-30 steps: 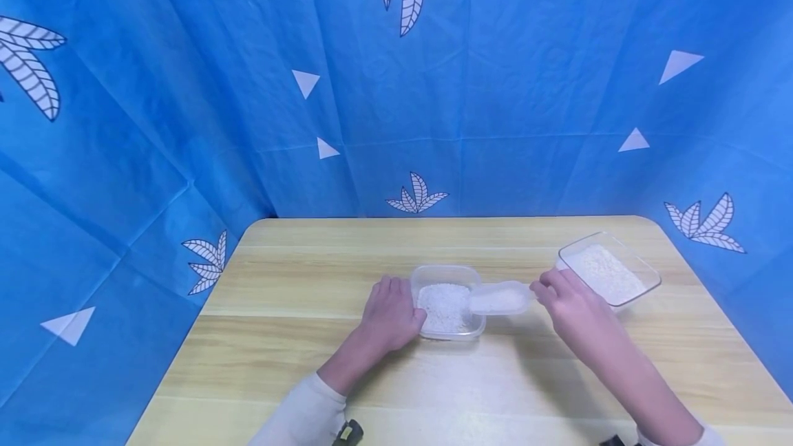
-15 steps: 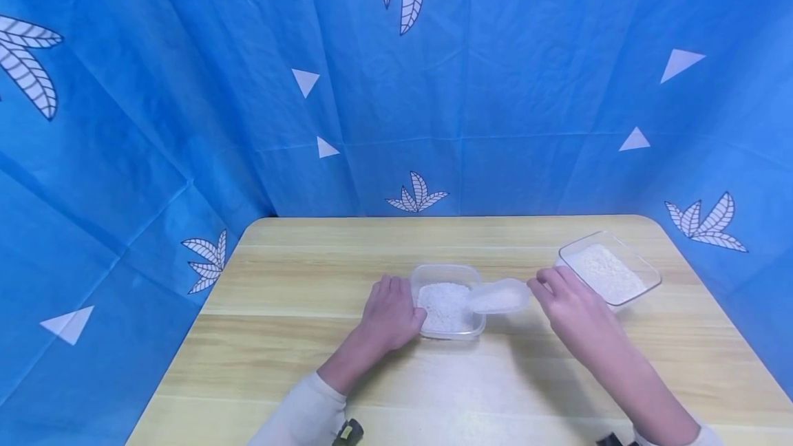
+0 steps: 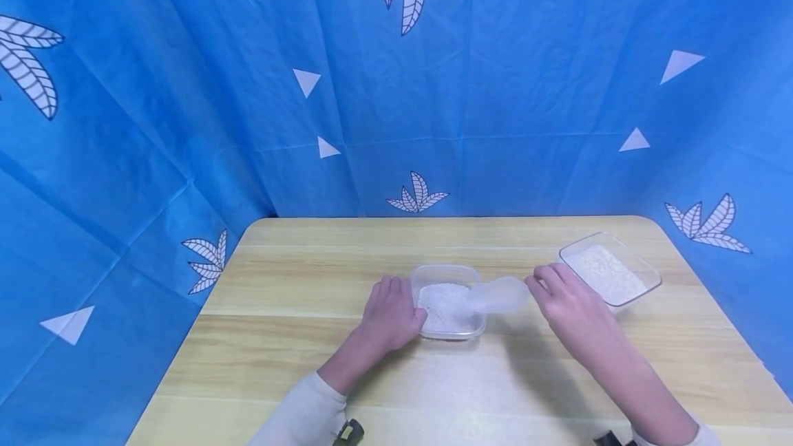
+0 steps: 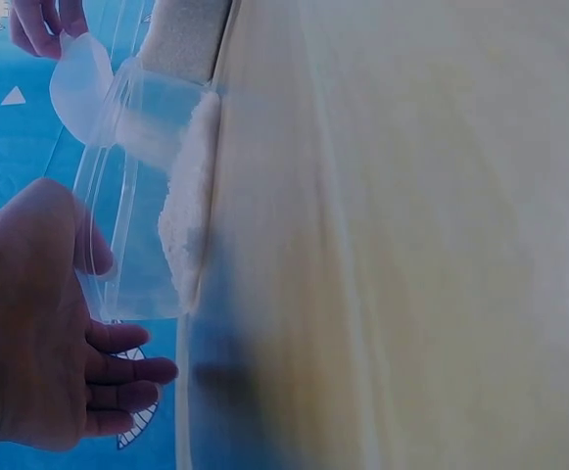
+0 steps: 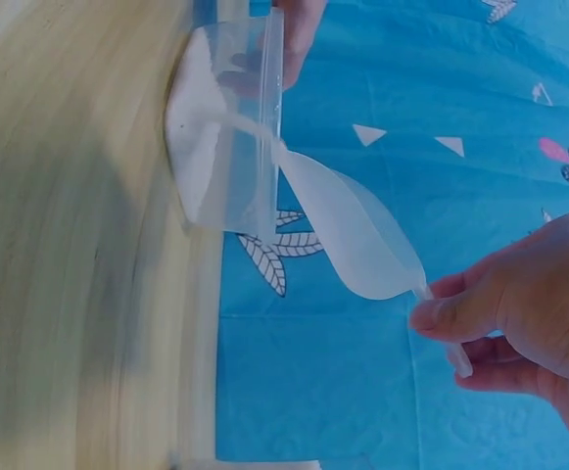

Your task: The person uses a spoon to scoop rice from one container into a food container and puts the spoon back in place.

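Note:
My right hand [image 3: 566, 301] pinches the thin handle of a translucent white scoop [image 5: 348, 230] between thumb and fingers. The scoop tips down over the right rim of a clear plastic container [image 3: 477, 277]. A blurred stream of white, rice-like grains [image 5: 191, 122] runs from its tip into the heap inside. At the container's left side, my left hand [image 3: 392, 315] holds the wall, its thumb over the rim and its fingers along the outside. The left hand [image 4: 44, 323] shows its palm in the left wrist view.
A second clear container [image 3: 650, 281], with white grains [image 3: 607, 272] in it, stands at the right, behind my right hand. Everything stands on a wooden table [image 3: 310, 260]. A blue patterned cloth [image 3: 526, 88] hangs behind and at the sides.
The scoop has tipped further towards the container and its bowl now looks emptier. My right hand has shifted slightly left. The left hand and both containers have stayed where they were.

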The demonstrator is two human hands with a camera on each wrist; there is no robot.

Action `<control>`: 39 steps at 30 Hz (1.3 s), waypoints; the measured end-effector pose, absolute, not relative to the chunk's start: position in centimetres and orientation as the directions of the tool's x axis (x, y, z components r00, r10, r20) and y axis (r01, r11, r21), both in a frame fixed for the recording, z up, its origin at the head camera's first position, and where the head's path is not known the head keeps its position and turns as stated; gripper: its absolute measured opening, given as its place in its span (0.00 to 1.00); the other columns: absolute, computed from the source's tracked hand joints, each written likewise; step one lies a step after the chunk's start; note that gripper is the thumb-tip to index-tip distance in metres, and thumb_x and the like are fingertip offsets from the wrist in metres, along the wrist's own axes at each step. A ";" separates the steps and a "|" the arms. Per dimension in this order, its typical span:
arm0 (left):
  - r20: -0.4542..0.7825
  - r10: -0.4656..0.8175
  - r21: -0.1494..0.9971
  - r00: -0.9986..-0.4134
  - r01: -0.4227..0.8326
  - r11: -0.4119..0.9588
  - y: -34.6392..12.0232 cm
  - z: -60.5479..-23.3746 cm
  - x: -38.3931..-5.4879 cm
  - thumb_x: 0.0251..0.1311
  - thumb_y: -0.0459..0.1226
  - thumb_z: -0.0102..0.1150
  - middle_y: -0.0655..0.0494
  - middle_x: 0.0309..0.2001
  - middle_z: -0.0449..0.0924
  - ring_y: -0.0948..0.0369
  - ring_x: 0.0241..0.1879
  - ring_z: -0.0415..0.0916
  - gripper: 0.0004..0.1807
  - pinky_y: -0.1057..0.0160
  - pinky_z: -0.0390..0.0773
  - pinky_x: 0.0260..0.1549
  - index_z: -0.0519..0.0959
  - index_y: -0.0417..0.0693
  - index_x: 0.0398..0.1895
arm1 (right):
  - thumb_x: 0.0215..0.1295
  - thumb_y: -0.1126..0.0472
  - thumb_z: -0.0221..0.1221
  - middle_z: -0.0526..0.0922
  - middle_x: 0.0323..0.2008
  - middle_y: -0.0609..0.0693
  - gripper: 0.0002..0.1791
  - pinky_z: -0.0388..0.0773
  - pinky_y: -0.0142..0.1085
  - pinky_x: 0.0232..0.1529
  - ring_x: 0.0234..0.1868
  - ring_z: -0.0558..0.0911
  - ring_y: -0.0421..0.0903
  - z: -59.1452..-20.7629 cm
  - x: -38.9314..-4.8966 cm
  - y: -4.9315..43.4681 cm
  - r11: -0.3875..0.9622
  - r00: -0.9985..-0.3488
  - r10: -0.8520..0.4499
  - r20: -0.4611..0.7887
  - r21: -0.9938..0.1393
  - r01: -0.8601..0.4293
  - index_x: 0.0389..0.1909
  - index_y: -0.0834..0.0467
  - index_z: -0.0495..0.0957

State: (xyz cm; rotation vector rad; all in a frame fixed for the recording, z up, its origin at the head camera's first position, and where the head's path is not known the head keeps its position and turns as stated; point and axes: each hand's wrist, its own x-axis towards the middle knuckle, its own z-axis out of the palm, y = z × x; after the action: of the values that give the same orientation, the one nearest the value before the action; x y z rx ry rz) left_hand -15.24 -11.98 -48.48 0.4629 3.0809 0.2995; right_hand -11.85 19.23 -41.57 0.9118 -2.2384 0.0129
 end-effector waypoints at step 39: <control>0.007 0.283 0.208 -0.959 0.278 0.938 -12.0 -48.6 -15.3 0.60 0.49 0.46 0.51 0.37 0.68 0.54 0.41 0.63 0.20 0.55 0.69 0.51 0.71 0.40 0.40 | 0.49 0.78 0.68 0.81 0.47 0.69 0.25 0.81 0.61 0.46 0.51 0.79 0.67 -39.5 -11.6 26.7 0.865 -0.707 -0.439 0.554 0.048 -0.500 0.51 0.71 0.76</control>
State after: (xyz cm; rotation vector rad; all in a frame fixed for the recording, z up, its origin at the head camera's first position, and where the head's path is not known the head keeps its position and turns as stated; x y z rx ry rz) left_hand -15.28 -12.00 -48.59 0.4439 3.0695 0.3240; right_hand -11.60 26.72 -39.54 0.6808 -2.4657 0.1414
